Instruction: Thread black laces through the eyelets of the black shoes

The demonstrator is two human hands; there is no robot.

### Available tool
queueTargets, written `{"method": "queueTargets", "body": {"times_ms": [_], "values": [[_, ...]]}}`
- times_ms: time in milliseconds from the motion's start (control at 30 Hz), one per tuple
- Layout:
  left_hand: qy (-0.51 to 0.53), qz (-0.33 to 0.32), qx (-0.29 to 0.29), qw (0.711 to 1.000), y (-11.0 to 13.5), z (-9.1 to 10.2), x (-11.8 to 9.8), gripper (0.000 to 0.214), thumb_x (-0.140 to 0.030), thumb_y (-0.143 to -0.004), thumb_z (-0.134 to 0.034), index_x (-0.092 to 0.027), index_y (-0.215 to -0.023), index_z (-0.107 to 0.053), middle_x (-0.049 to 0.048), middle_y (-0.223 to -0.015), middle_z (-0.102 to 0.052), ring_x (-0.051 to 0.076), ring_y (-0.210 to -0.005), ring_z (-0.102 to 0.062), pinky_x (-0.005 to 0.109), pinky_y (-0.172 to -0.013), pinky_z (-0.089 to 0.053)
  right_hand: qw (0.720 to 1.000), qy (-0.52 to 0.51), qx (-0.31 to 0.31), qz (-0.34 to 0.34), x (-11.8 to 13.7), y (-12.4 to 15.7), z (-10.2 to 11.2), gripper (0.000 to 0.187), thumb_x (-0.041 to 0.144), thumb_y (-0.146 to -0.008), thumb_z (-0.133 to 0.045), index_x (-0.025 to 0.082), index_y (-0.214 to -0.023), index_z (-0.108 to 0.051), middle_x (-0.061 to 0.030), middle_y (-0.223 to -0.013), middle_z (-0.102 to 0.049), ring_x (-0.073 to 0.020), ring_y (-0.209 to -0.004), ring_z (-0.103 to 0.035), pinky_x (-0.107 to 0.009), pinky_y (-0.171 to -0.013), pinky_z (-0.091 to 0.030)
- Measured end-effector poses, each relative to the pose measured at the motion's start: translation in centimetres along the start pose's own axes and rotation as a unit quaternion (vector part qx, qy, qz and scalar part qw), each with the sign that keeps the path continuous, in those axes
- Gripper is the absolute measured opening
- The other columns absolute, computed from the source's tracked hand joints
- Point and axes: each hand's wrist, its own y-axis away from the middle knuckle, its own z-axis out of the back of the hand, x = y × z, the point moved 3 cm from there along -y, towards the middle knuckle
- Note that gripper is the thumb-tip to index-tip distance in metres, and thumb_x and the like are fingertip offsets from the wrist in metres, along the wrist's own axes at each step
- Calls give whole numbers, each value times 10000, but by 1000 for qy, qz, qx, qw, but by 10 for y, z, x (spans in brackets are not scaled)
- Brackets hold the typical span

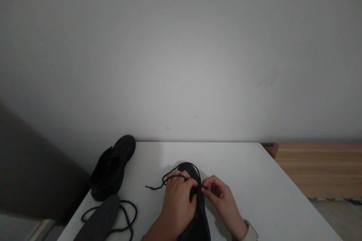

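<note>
A black shoe (201,221) lies on the white table with its toe pointing away from me. My left hand (178,204) is curled over its upper, thumb and forefinger closed at the lacing area and hiding much of it. From there a black shoelace (155,188) loops around the toe, crosses the back of my left fingers and trails off to the left. At the shoe's right side my right hand (222,200) pinches the lace near an end between thumb and forefinger. The exact eyelet is too small and dark to make out.
Another black shoe (109,171) stands at the table's back left, by the wall. In front of it lie a dark grey insole (100,218) and a loose black lace (131,220). A wooden surface (319,169) lies beyond the right edge of the white table (254,180).
</note>
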Motion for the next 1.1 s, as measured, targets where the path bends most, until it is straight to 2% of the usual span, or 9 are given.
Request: {"method": "queueTargets", "body": {"times_ms": [67, 133, 200, 367, 433, 533, 667, 833, 1100], "values": [[-10, 4, 3, 1000, 0, -2, -1, 256, -50, -779, -605, -232, -904, -736, 60, -942, -709, 276, -987, -643, 450, -937, -440, 1000, -12, -5, -7, -6, 4, -2, 237, 420, -765, -775, 214, -788, -659, -17, -776, -653, -212, -756, -597, -326, -713, -468], [-14, 4, 5, 1000, 0, -3, -2, 247, -44, -791, -588, -226, -888, -724, 62, -926, -706, 278, -977, -642, 446, -916, -443, 1000, -23, -20, -5, -12, 13, -4, 295, 464, -815, -728, 239, -994, -660, -30, -881, -670, -220, -826, -610, -341, -767, -482], [-15, 1, 5, 1000, 0, -4, -3, 239, -42, -811, -567, -219, -872, -715, 63, -921, -704, 278, -973, -641, 442, -906, -442, 999, -25, -41, 8, -17, 23, -6, 419, 467, -836, -714, 276, -1186, -584, -26, -940, -650, -211, -845, -601, -339, -784, -488], [-16, -7, 5, 1000, -2, -6, -4, 233, -51, -849, -529, -197, -852, -710, 85, -944, -703, 290, -983, -632, 455, -915, -432, 994, -13, -97, 40, -19, 42, -16, 620, 422, -799, -774, 308, -1327, -468, -1, -924, -594, -190, -813, -575, -306, -749, -492], [-9, -10, 3, 1000, -2, -5, -4, 228, -43, -828, -547, -191, -847, -719, 89, -951, -708, 291, -991, -629, 449, -916, -433, 995, -31, -91, 28, -14, 40, -18, 595, 437, -785, -785, 296, -1293, -509, 11, -847, -595, -193, -793, -583, -308, -745, -498], [8, -16, -2, 1000, -1, -4, -3, 232, -41, -792, -587, -203, -861, -740, 76, -938, -719, 278, -975, -636, 418, -891, -446, 996, -64, -62, -14, -5, 31, -15, 429, 493, -762, -790, 250, -1089, -654, -26, -860, -660, -210, -820, -618, -322, -749, -510], [26, -23, -9, 999, 1, -2, -1, 227, -70, -787, -611, -223, -851, -766, 60, -878, -724, 268, -933, -643, 391, -840, -456, 994, -79, -57, -45, 2, 18, -4, 353, 501, -705, -832, 204, -860, -721, -36, -752, -694, -193, -681, -620, -303, -623, -502], [33, -22, -19, 999, 0, -2, -2, 249, -63, -779, -606, -224, -847, -783, 71, -859, -725, 267, -897, -645, 385, -815, -457, 991, -109, -65, -51, 4, 8, 5, 342, 474, -725, -828, 203, -899, -715, -17, -753, -708, -173, -671, -651, -308, -670, -528], [37, -28, -28, 999, -2, -2, -2, 246, -60, -773, -603, -228, -804, -781, 63, -831, -716, 264, -881, -639, 368, -776, -450, 992, -106, -38, -57, 2, 4, 2, 329, 450, -703, -849, 184, -842, -713, -8, -671, -700, -161, -613, -632, -289, -602, -508]]}}
